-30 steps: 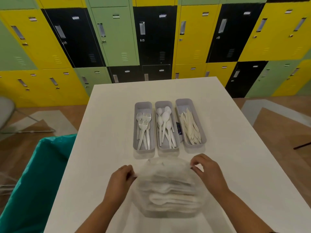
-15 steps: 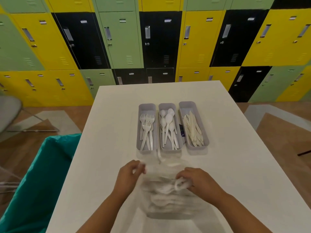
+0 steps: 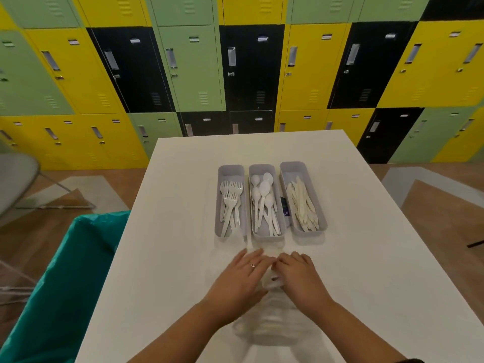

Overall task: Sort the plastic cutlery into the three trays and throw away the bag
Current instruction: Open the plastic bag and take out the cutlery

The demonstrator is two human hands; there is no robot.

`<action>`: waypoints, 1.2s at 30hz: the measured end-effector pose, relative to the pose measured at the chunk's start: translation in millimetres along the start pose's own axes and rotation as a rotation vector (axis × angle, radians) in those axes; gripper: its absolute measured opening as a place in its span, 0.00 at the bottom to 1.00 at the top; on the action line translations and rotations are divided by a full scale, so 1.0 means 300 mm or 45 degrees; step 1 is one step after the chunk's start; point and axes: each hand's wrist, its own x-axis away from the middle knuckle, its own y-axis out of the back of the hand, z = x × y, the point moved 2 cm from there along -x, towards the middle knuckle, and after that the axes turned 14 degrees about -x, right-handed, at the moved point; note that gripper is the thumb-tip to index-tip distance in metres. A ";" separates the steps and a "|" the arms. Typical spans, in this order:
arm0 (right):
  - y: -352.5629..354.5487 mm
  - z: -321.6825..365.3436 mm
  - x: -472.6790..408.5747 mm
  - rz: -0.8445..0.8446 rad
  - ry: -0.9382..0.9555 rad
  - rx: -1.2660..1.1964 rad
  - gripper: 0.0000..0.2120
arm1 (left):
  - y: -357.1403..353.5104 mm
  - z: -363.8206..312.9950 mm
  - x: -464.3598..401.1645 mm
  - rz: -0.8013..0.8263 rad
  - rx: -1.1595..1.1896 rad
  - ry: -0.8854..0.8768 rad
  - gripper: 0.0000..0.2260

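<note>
Three grey trays stand side by side mid-table: the left tray [image 3: 221, 171] holds forks, the middle tray [image 3: 262, 167] spoons, the right tray [image 3: 292, 165] knives. Just in front of them lies a clear plastic bag [image 3: 275, 326] with white cutlery blurred inside. My left hand [image 3: 239, 279] rests flat on the bag's far end, fingers spread. My right hand [image 3: 301, 276] is beside it, fingertips touching the left hand at the bag's mouth; whether it pinches the plastic is hidden.
The white table [image 3: 170, 231] runs back toward a wall of yellow, green and black lockers [image 3: 251, 69]. A bin with a teal liner [image 3: 60, 284] stands at the table's left edge. A small dark label [image 3: 286, 209] lies between the middle and right trays.
Both hands came together from the bag's sides to its far end. The bag has flattened and lies lower under my hands. The view has tilted up slightly.
</note>
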 end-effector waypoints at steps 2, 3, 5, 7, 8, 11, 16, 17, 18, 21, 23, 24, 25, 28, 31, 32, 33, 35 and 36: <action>0.029 0.019 -0.001 0.054 0.065 -0.292 0.09 | 0.004 -0.007 -0.013 0.204 0.276 0.112 0.25; 0.058 0.033 0.002 0.092 0.058 -0.451 0.06 | 0.022 0.000 -0.016 0.205 0.440 0.195 0.22; 0.111 0.056 0.024 0.219 0.022 -0.635 0.05 | 0.074 0.019 -0.019 0.160 0.640 0.252 0.12; 0.139 0.066 0.052 0.352 0.080 -0.627 0.06 | 0.120 0.036 -0.018 0.302 0.812 0.188 0.08; 0.141 0.063 0.065 0.429 0.103 -0.557 0.07 | 0.134 0.042 -0.015 0.410 0.817 0.128 0.07; 0.135 0.039 0.100 0.644 0.029 -0.354 0.08 | 0.142 0.074 0.004 0.668 0.361 0.032 0.17; 0.181 0.024 0.144 0.652 -0.049 -0.138 0.30 | 0.094 0.123 0.058 0.789 -0.190 0.135 0.15; 0.174 0.016 0.152 0.670 -0.075 -0.095 0.34 | 0.087 0.122 0.064 0.837 -0.210 0.139 0.20; 0.168 0.014 0.159 0.674 -0.116 -0.091 0.36 | 0.077 0.120 0.068 0.873 -0.235 0.141 0.25; 0.126 -0.022 0.164 0.730 -0.261 0.035 0.38 | 0.063 0.121 0.078 0.923 -0.323 0.173 0.34; 0.117 -0.037 0.158 0.739 -0.340 0.163 0.32 | 0.048 0.122 0.088 0.948 -0.290 0.201 0.37; 0.108 -0.038 0.156 0.732 -0.406 0.201 0.25 | 0.039 0.120 0.093 0.972 -0.262 0.208 0.39; 0.109 -0.028 0.149 0.670 -0.439 0.237 0.19 | 0.033 0.113 0.092 0.988 -0.239 0.209 0.40; 0.144 0.037 0.109 0.247 -0.225 0.238 0.02 | 0.037 0.090 0.066 0.828 -0.172 0.220 0.35; 0.110 0.110 0.074 0.330 -0.223 -0.274 0.14 | 0.046 0.083 0.030 0.543 -0.089 0.252 0.33; 0.085 0.132 0.067 0.369 -0.223 -0.378 0.17 | 0.040 0.083 0.022 0.499 -0.067 0.259 0.35; 0.060 0.149 0.057 0.362 -0.209 -0.427 0.19 | 0.031 0.081 0.015 0.489 -0.039 0.267 0.37; -0.002 0.142 0.050 0.359 -0.198 -0.404 0.25 | 0.002 0.074 0.008 0.543 -0.012 0.270 0.41; -0.018 0.131 0.046 0.355 -0.224 -0.402 0.28 | -0.011 0.069 0.007 0.578 -0.014 0.271 0.43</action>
